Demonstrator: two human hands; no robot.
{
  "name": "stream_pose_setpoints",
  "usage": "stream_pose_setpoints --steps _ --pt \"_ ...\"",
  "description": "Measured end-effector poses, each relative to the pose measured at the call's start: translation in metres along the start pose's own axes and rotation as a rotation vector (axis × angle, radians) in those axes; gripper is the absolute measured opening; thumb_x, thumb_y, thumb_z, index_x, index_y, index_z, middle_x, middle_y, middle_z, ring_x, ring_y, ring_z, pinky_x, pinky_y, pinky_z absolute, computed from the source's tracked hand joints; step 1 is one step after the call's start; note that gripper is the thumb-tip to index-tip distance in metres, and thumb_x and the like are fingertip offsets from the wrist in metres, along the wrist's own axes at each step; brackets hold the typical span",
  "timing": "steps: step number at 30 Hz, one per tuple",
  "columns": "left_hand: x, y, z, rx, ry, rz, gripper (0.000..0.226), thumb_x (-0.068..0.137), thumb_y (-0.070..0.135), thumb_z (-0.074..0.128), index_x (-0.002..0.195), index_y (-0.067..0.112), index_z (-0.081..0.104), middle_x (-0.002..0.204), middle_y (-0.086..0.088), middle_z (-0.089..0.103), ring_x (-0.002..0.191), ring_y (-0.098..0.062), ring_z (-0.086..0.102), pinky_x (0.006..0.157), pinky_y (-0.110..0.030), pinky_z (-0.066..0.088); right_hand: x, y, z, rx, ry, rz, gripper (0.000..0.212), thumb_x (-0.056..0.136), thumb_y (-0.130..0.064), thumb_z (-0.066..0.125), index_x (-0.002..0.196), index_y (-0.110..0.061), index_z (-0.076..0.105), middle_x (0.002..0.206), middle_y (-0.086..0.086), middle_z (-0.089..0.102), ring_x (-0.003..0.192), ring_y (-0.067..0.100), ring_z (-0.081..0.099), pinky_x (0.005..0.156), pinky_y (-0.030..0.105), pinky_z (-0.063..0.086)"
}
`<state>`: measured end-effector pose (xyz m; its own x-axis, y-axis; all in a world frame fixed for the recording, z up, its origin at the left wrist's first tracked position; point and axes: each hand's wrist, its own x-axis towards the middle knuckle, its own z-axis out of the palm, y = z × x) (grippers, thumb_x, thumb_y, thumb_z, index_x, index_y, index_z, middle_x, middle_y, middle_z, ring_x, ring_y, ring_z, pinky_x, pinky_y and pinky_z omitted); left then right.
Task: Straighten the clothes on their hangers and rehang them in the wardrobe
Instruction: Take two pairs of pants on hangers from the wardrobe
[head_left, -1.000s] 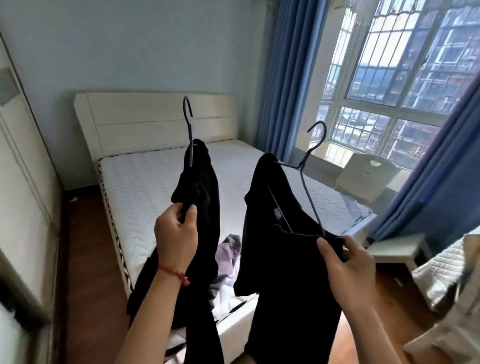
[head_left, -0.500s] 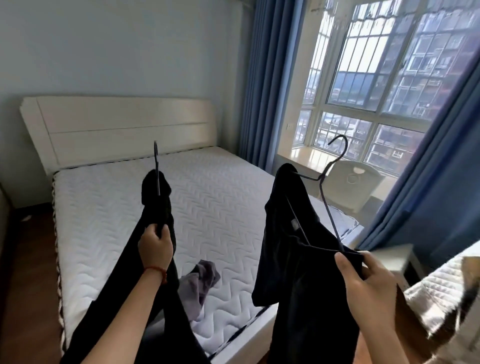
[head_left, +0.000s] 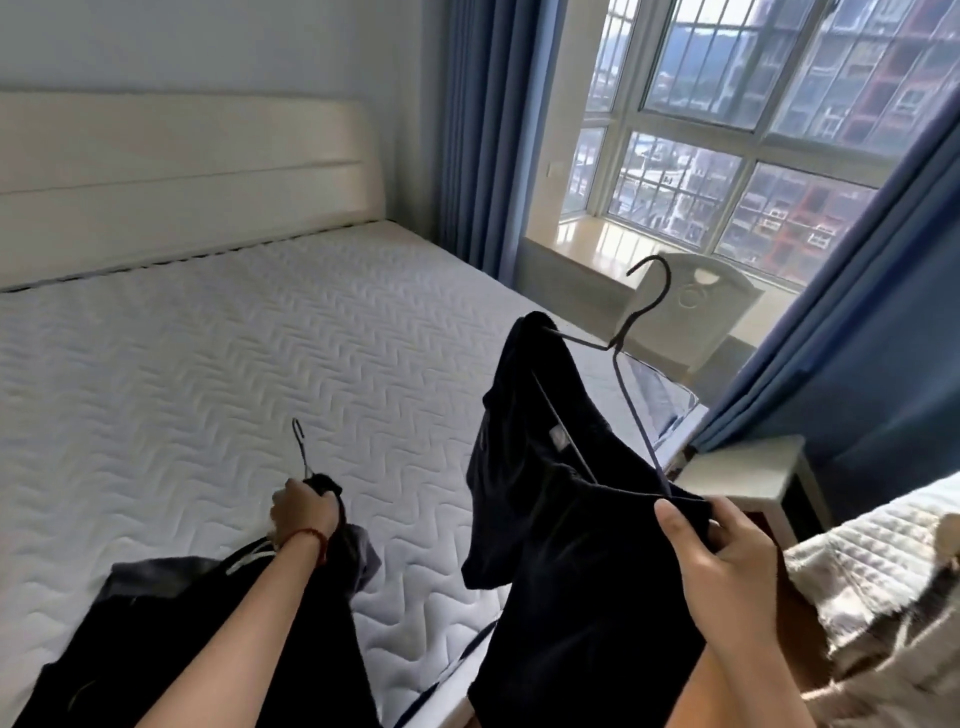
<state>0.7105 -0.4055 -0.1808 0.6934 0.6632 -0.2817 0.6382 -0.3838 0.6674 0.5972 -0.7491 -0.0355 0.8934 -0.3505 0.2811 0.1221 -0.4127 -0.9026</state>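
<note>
My left hand (head_left: 304, 512) grips a black garment (head_left: 291, 623) on a thin dark wire hanger (head_left: 300, 447), low over the white quilted mattress (head_left: 208, 374); the garment's lower part lies spread on the bed. My right hand (head_left: 722, 551) pinches the shoulder of a second black garment (head_left: 566, 545), held up in the air. It hangs crooked on another dark wire hanger (head_left: 631, 332), bunched on the far arm, with the hook pointing toward the window. A grey cloth (head_left: 363, 551) lies on the mattress by my left wrist. No wardrobe is in view.
A cream headboard (head_left: 182, 176) stands at the back. Blue curtains (head_left: 478, 130) frame a barred window (head_left: 727, 114) on the right. A white chair (head_left: 696, 317) and a small white side table (head_left: 748, 467) stand by the bed. A quilted cover (head_left: 857, 571) lies at lower right.
My left hand has dropped from chest height down to the mattress, laying its black garment on the bed. My right hand keeps its garment raised. The view has swung right and closer to the bed.
</note>
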Motion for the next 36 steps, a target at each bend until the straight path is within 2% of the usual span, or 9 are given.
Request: stream_pose_setpoints --steps 4,8,11,13,16,21,25,30,36 --pt "-0.017 0.085 0.059 -0.055 -0.117 0.346 0.055 0.083 0.019 0.06 0.13 -0.003 0.041 0.136 -0.027 0.044 0.127 -0.039 0.042 0.106 -0.043 0.032 0.05 0.038 -0.018 -0.007 -0.06 0.032 0.018 0.081 -0.017 0.069 0.065 -0.018 0.061 0.065 -0.006 0.069 0.053 0.008 0.061 0.055 0.026 0.047" --pt "-0.056 0.183 0.117 -0.117 -0.142 0.701 0.061 0.088 0.019 0.058 0.14 0.002 0.031 0.146 -0.018 0.035 0.136 -0.03 0.031 0.114 -0.036 0.023 0.105 0.069 -0.054 0.06 -0.127 0.015 0.017 0.08 -0.009 0.069 0.066 -0.005 0.061 0.059 0.003 0.065 0.048 0.005 0.054 0.048 0.014 0.042" --pt "-0.082 0.254 0.159 -0.096 -0.13 0.883 0.06 0.086 0.015 0.06 0.139 0.005 0.034 0.146 -0.016 0.037 0.136 -0.03 0.032 0.116 -0.037 0.022 0.153 0.087 -0.096 0.081 -0.199 -0.017 0.019 0.08 -0.004 0.068 0.066 0.002 0.057 0.051 -0.003 0.057 0.046 0.001 0.049 0.047 0.01 0.038" --pt "-0.093 0.292 0.183 -0.05 -0.132 0.948 0.064 0.083 0.011 0.063 0.14 0.006 0.034 0.146 -0.016 0.036 0.136 -0.032 0.032 0.116 -0.04 0.023 0.185 0.097 -0.124 0.069 -0.244 -0.041 0.019 0.079 -0.003 0.068 0.064 0.0 0.057 0.048 -0.008 0.054 0.046 0.001 0.048 0.047 0.009 0.036" --pt "-0.102 0.336 0.215 -0.018 -0.114 1.018 0.069 0.08 0.008 0.064 0.141 0.006 0.031 0.149 -0.016 0.031 0.139 -0.031 0.027 0.117 -0.039 0.02 0.233 0.115 -0.163 0.093 -0.313 -0.043 0.022 0.079 -0.005 0.068 0.061 -0.014 0.06 0.048 -0.008 0.056 0.046 0.001 0.049 0.049 0.013 0.039" --pt "-0.106 0.388 0.252 -0.113 -0.157 0.937 0.06 0.085 0.007 0.06 0.139 0.007 0.034 0.146 -0.012 0.038 0.136 -0.026 0.033 0.113 -0.03 0.022 0.304 0.151 -0.195 0.088 -0.398 -0.04 0.02 0.078 -0.004 0.07 0.063 -0.009 0.058 0.049 0.0 0.054 0.048 0.007 0.049 0.047 0.018 0.04" --pt "-0.082 0.422 0.284 -0.079 -0.185 0.865 0.038 0.086 0.008 0.058 0.123 0.006 0.053 0.125 -0.014 0.058 0.118 -0.028 0.053 0.097 -0.025 0.036 0.37 0.184 -0.204 0.014 -0.451 -0.077 0.019 0.076 -0.002 0.072 0.066 0.004 0.057 0.047 -0.003 0.048 0.045 0.007 0.043 0.046 0.02 0.036" --pt "-0.034 0.461 0.341 -0.036 -0.257 0.824 0.018 0.086 0.013 0.06 0.101 0.005 0.063 0.097 -0.01 0.067 0.095 -0.028 0.062 0.08 -0.027 0.041 0.472 0.223 -0.191 -0.113 -0.454 -0.119 0.028 0.075 -0.008 0.073 0.057 -0.012 0.053 0.046 -0.008 0.042 0.046 0.003 0.035 0.047 0.016 0.03" --pt "0.015 0.492 0.413 -0.058 -0.223 0.613 0.018 0.084 0.02 0.063 0.088 0.003 0.064 0.085 -0.013 0.069 0.083 -0.028 0.062 0.071 -0.032 0.045 0.618 0.267 -0.156 -0.453 -0.403 -0.189 0.019 0.076 -0.03 0.072 0.064 -0.026 0.058 0.06 -0.019 0.06 0.055 0.009 0.049 0.058 0.029 0.042"
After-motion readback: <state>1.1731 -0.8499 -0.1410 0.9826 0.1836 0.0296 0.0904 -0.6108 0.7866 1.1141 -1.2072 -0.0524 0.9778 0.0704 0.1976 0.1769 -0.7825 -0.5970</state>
